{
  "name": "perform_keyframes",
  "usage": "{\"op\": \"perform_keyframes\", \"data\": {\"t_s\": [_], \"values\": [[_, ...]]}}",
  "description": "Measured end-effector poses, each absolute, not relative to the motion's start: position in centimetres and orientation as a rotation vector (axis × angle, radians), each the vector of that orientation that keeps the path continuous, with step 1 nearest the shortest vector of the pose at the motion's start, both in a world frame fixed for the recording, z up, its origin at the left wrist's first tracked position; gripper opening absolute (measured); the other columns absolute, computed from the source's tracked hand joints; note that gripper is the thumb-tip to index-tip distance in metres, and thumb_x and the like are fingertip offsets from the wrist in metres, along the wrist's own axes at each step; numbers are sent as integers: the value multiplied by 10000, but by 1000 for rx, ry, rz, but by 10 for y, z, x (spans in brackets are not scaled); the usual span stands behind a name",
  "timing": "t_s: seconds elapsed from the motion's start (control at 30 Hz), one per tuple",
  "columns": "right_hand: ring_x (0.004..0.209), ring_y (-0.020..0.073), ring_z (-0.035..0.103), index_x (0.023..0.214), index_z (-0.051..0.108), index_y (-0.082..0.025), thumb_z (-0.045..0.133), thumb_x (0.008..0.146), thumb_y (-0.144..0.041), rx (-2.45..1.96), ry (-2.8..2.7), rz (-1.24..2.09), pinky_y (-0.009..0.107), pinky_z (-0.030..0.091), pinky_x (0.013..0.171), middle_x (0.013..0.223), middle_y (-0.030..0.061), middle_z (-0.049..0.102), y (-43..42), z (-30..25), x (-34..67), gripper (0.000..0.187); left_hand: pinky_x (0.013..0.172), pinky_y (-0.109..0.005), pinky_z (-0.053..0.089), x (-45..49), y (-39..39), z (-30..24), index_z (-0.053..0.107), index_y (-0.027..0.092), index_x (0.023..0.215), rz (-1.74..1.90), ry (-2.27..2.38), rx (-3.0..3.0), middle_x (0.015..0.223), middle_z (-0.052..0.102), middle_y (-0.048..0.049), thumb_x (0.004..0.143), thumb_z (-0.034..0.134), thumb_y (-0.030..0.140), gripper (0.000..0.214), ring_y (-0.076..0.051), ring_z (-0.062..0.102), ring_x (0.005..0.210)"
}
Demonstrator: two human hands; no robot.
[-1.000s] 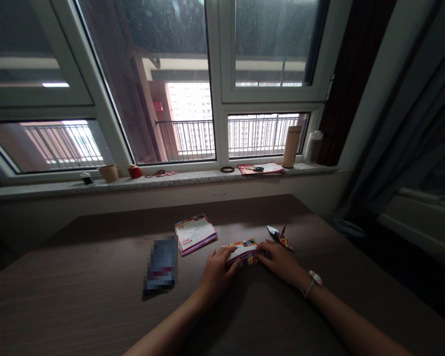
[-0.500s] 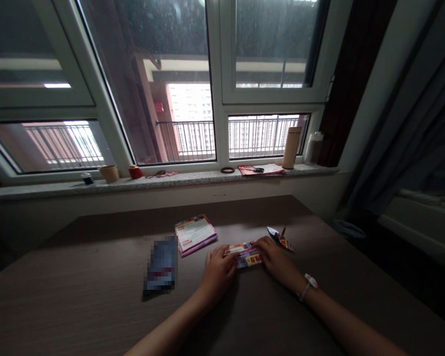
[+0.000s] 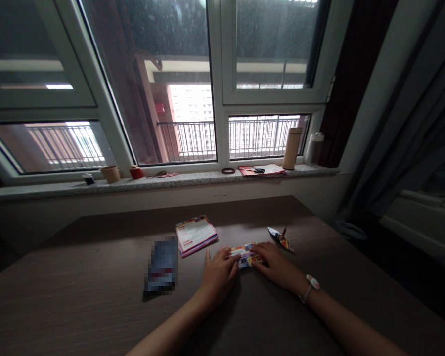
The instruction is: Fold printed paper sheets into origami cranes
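The room is dim; daylight comes only through the window (image 3: 193,118) ahead, where the building outside burns out to white; the surface (image 3: 77,296) carries a faint sheen at its far edge and darkens toward the camera; soft shadows lie under both forearms; the curtain (image 3: 411,123) at the right is nearly black; the window frames bow at the edges; a pixelated patch (image 3: 162,264) hides one item; the folded paper (image 3: 246,256) shows print too small to read.

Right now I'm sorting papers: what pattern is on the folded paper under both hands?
The folded paper has a busy multicoloured print, red and yellow; head view.
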State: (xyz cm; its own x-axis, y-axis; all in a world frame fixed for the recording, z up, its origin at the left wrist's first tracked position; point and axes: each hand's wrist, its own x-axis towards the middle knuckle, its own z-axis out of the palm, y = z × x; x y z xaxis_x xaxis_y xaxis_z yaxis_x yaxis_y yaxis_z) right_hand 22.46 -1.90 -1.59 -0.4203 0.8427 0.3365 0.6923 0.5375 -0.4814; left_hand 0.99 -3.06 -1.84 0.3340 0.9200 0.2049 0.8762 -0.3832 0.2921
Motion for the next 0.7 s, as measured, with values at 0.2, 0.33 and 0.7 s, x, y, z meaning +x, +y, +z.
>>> {"op": "perform_keyframes", "data": {"t_s": [0.2, 0.33, 0.7], "values": [[1101, 227, 534, 1154, 608, -182, 557, 882, -344, -1227, -2239, 418, 342, 416, 991, 1139, 99, 601, -22, -11, 223, 320, 1102, -603, 175, 11, -32, -18, 634, 331, 1126, 602, 1626, 2445, 1269, 584, -44, 941, 433, 284, 278, -231, 494, 1221], [1080, 217, 542, 1181, 587, -187, 543, 891, -326, -1217, -2233, 475, 327, 420, 986, 1122, 92, 586, -23, -10, 221, 325, 1090, -616, 176, 10, -33, -18, 635, 314, 1106, 615, 1604, 2477, 1246, 583, -51, 940, 452, 372, 253, -247, 492, 1202], [1111, 201, 524, 1098, 662, -241, 516, 922, -374, -1184, -2232, 518, 319, 399, 1015, 1166, 71, 546, -19, -17, 223, 265, 1063, -549, 270, 9, -27, -25, 611, 329, 1190, 627, 1604, 2532, 1198, 575, -52, 932, 485, 373, 291, -263, 451, 1177]]}}
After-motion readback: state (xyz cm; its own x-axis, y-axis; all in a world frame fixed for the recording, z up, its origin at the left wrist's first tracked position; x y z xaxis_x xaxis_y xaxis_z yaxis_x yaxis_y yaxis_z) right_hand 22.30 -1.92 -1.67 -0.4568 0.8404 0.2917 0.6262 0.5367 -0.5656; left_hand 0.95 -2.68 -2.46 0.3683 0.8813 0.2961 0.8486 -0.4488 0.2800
